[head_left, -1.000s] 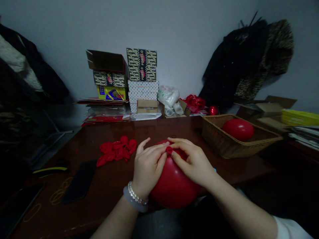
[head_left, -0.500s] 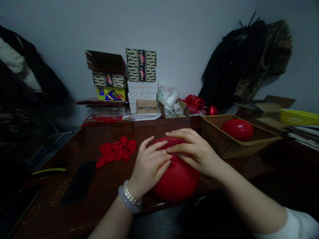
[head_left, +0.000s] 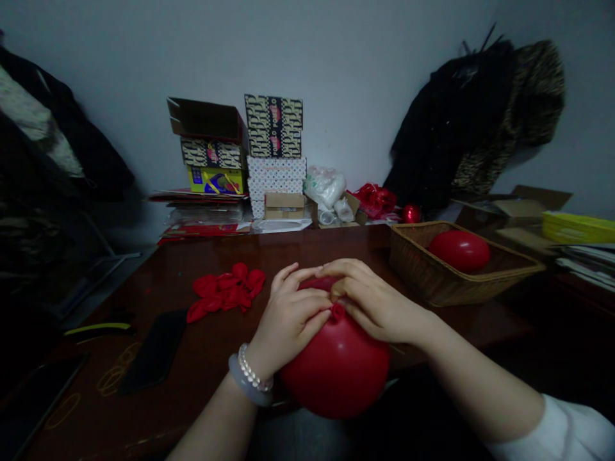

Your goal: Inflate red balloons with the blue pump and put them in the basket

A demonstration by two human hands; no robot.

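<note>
An inflated red balloon (head_left: 341, 378) sits between my hands at the table's front edge, its rolled neck facing up toward me. My left hand (head_left: 295, 314) pinches at the neck from the left, a beaded bracelet and a pale bangle on its wrist. From the right, my right hand (head_left: 375, 301) curls its fingers over the top of the balloon and closes at the same neck. The fingertips of both hands meet there and partly hide it. Several uninflated red balloons (head_left: 225, 291) lie in a pile to the left.
A wicker basket (head_left: 461, 285) at right holds another inflated red balloon (head_left: 460, 250). On the left lie a dark phone (head_left: 156, 352), rubber bands (head_left: 115, 374) and a yellow-edged item (head_left: 98, 328). Stacked boxes (head_left: 275, 131) and plastic bags (head_left: 327, 186) stand by the wall.
The balloon has tipped toward me and slightly lower, showing more of its round side. My right hand's fingers have curled in closer to the neck; my left hand has barely moved.
</note>
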